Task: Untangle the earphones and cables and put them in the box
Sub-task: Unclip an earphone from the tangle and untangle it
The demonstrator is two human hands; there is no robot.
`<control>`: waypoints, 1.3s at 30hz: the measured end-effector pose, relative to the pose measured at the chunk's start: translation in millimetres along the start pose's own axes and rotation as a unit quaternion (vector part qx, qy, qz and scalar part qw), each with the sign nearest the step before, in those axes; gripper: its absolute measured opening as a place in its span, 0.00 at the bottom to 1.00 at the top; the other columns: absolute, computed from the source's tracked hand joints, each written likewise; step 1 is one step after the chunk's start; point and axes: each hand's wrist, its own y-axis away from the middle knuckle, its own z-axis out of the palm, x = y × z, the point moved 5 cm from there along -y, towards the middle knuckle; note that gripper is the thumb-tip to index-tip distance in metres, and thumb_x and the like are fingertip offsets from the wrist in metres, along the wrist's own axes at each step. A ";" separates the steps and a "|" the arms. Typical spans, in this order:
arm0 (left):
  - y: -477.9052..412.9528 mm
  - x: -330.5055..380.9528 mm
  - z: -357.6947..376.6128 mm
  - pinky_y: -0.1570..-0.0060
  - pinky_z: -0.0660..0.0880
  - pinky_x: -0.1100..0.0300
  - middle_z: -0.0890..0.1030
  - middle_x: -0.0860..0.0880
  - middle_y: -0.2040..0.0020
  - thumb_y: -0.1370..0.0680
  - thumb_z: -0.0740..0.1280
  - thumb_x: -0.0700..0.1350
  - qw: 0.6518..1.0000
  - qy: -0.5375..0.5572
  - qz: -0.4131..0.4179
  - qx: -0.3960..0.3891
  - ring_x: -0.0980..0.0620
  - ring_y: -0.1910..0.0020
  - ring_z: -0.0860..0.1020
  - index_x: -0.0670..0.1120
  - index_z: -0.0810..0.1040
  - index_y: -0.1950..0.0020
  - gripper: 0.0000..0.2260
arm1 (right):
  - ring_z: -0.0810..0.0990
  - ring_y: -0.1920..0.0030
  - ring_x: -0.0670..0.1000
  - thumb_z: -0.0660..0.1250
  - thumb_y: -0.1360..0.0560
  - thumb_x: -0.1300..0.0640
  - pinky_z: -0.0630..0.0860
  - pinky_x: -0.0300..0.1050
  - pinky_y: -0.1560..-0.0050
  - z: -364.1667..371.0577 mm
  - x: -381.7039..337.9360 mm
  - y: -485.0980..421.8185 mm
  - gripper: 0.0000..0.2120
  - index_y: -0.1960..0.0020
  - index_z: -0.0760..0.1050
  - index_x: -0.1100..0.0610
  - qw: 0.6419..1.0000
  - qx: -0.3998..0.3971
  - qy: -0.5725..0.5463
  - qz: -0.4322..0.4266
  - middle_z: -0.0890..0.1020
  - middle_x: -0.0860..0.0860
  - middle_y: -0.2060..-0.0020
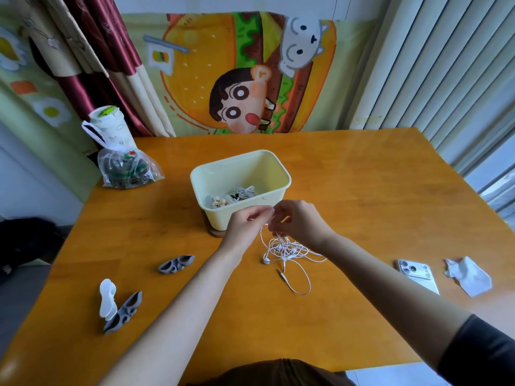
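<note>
An orange wooden table (362, 190) stands before a cartoon burger cloth (237, 73), with a red-and-cream curtain (106, 51) at far left and pale blinds (432, 65) at far right; at the table's centre sits a cream box (242, 169), open at the top, with small bundled earphones and cables (234, 195) lying on its bottom; just near of the box, a person's left hand (245, 224) and right hand (299, 222) meet in front of its near wall, the fingers of both curled and pinching the thin white cord of the earphones (287, 250); the cord hangs from the fingers into a loose tangle that rests on the table below the hands, outside the box; an earbud (266, 260) lies at the tangle's left edge, and the plug (281, 274) lies nearer, with one long loop trailing toward the near edge; to the left, well apart from the tangle, lies a grey clip (175, 264); farther left and nearer, a white clip (107, 299) touches another grey one (124, 313); at the far left corner a clear bag (125, 168) sits in front of a cup (110, 126); at right lie a white phone (416, 274), camera side up, and crumpled paper (468, 275) just beside it; a dark sleeve (479, 346) covers the right upper arm.
</note>
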 end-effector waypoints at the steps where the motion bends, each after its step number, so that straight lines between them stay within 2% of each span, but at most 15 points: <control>1: -1.0 -0.9 0.6 0.58 0.72 0.72 0.81 0.55 0.59 0.22 0.67 0.44 1.000 -0.003 0.000 0.007 0.62 0.60 0.77 0.49 0.80 0.51 0.03 | 0.78 0.73 0.39 0.70 0.30 0.68 0.75 0.31 0.67 0.3 0.1 0.4 0.07 0.53 0.77 0.62 1.000 -0.001 -0.006 0.001 0.81 0.48 0.69; 3: -1.4 -3.7 -0.3 0.60 0.74 0.69 0.80 0.50 0.61 0.23 0.69 0.40 0.999 0.003 -0.007 0.031 0.56 0.62 0.77 0.47 0.79 0.54 0.02 | 0.79 0.72 0.42 0.70 0.30 0.68 0.77 0.33 0.67 -1.5 1.0 1.8 0.08 0.53 0.77 0.61 1.000 0.001 -0.021 0.007 0.81 0.49 0.68; 5: -1.6 -6.7 -1.1 0.59 0.75 0.67 0.79 0.48 0.62 0.25 0.70 0.36 0.999 0.018 -0.012 0.048 0.54 0.64 0.77 0.45 0.76 0.57 0.05 | 0.80 0.71 0.44 0.70 0.30 0.68 0.77 0.33 0.67 -3.4 1.0 3.7 0.08 0.53 0.77 0.60 1.000 0.002 -0.027 0.010 0.83 0.52 0.67; 8: -1.6 -7.4 -0.2 0.62 0.75 0.68 0.77 0.47 0.63 0.25 0.68 0.32 0.998 0.048 -0.002 0.050 0.53 0.64 0.77 0.42 0.73 0.57 0.08 | 0.79 0.71 0.39 0.71 0.30 0.66 0.78 0.35 0.64 -4.1 1.1 5.7 0.07 0.54 0.77 0.59 1.000 0.013 -0.019 0.010 0.85 0.54 0.64; 10: -2.3 -8.4 0.0 0.64 0.75 0.69 0.76 0.47 0.63 0.24 0.66 0.30 0.996 0.070 0.003 0.053 0.54 0.64 0.78 0.42 0.71 0.57 0.09 | 0.78 0.72 0.37 0.72 0.30 0.63 0.78 0.38 0.59 -6.2 3.5 5.5 0.06 0.54 0.77 0.58 0.999 0.039 -0.004 0.018 0.85 0.52 0.64; 12: -3.7 -10.4 -3.1 0.64 0.76 0.67 0.75 0.46 0.63 0.24 0.64 0.28 0.994 0.089 0.005 0.064 0.55 0.67 0.80 0.42 0.69 0.58 0.10 | 0.78 0.71 0.36 0.69 0.30 0.65 0.78 0.40 0.58 -11.8 5.5 4.0 0.06 0.56 0.77 0.55 0.997 0.070 0.002 0.028 0.84 0.49 0.66; 15: -8.7 -21.2 -14.5 0.61 0.79 0.61 0.73 0.45 0.62 0.22 0.61 0.28 0.991 0.091 -0.021 0.098 0.53 0.69 0.80 0.42 0.67 0.58 0.11 | 0.81 0.69 0.40 0.66 0.29 0.68 0.81 0.43 0.59 -25.1 10.5 1.5 0.07 0.56 0.76 0.56 0.991 0.113 -0.044 0.062 0.83 0.51 0.68; 18: -14.5 -40.2 -30.0 0.58 0.77 0.56 0.73 0.44 0.59 0.21 0.59 0.31 0.988 0.024 -0.068 0.134 0.49 0.67 0.77 0.44 0.68 0.58 0.09 | 0.83 0.66 0.46 0.62 0.26 0.69 0.81 0.43 0.57 -36.5 16.1 0.7 0.07 0.54 0.75 0.59 0.981 0.140 -0.101 0.088 0.80 0.50 0.69; 21: -14.0 -61.3 -40.3 0.62 0.75 0.60 0.74 0.45 0.58 0.21 0.58 0.32 0.984 -0.085 -0.085 0.131 0.51 0.67 0.76 0.45 0.71 0.58 0.10 | 0.82 0.65 0.51 0.61 0.25 0.68 0.80 0.46 0.57 -45.0 15.2 -1.0 0.06 0.52 0.74 0.59 0.982 0.145 -0.096 0.077 0.79 0.50 0.67; 25: -11.9 -98.8 -42.1 0.63 0.74 0.60 0.76 0.43 0.56 0.23 0.57 0.31 0.968 -0.211 -0.128 0.051 0.52 0.67 0.77 0.45 0.73 0.60 0.12 | 0.77 0.72 0.41 0.62 0.24 0.67 0.76 0.34 0.65 -57.2 7.1 -4.1 0.07 0.53 0.74 0.57 0.980 0.169 -0.089 0.052 0.77 0.50 0.64; 27: -12.4 -107.0 -42.7 0.67 0.73 0.64 0.76 0.44 0.55 0.23 0.56 0.30 0.956 -0.253 -0.146 0.028 0.53 0.68 0.77 0.46 0.73 0.60 0.14 | 0.75 0.71 0.40 0.62 0.24 0.66 0.73 0.31 0.68 -61.4 0.2 -5.0 0.07 0.53 0.74 0.56 0.979 0.180 -0.090 0.032 0.77 0.49 0.63; 30: -15.3 -106.5 -45.8 0.66 0.73 0.63 0.76 0.45 0.55 0.23 0.54 0.30 0.943 -0.297 -0.151 0.025 0.54 0.67 0.76 0.46 0.72 0.61 0.14 | 0.73 0.66 0.42 0.62 0.24 0.65 0.69 0.29 0.68 -70.7 -10.1 -3.9 0.07 0.54 0.74 0.55 0.972 0.218 -0.089 0.003 0.78 0.48 0.61; 33: -16.8 -103.2 -49.9 0.66 0.71 0.62 0.76 0.47 0.58 0.24 0.54 0.31 0.939 -0.308 -0.150 0.035 0.54 0.67 0.75 0.47 0.71 0.61 0.14 | 0.72 0.66 0.42 0.62 0.24 0.65 0.67 0.31 0.67 -77.4 -18.1 -2.8 0.07 0.54 0.74 0.54 0.965 0.240 -0.101 -0.017 0.79 0.49 0.59; 37: -19.4 -89.5 -43.7 0.60 0.67 0.60 0.73 0.48 0.54 0.23 0.56 0.33 0.934 -0.331 -0.133 0.014 0.50 0.54 0.72 0.45 0.73 0.56 0.10 | 0.73 0.67 0.36 0.63 0.24 0.65 0.67 0.28 0.65 -75.2 -28.3 0.6 0.06 0.55 0.75 0.54 0.965 0.237 -0.098 -0.045 0.79 0.45 0.60; 39: -22.7 -67.9 -35.5 0.57 0.64 0.64 0.72 0.48 0.51 0.23 0.59 0.34 0.945 -0.319 -0.073 0.025 0.51 0.50 0.71 0.43 0.74 0.49 0.07 | 0.73 0.66 0.34 0.64 0.24 0.64 0.67 0.27 0.64 -72.1 -33.8 1.9 0.06 0.55 0.75 0.54 0.968 0.222 -0.098 -0.064 0.78 0.42 0.61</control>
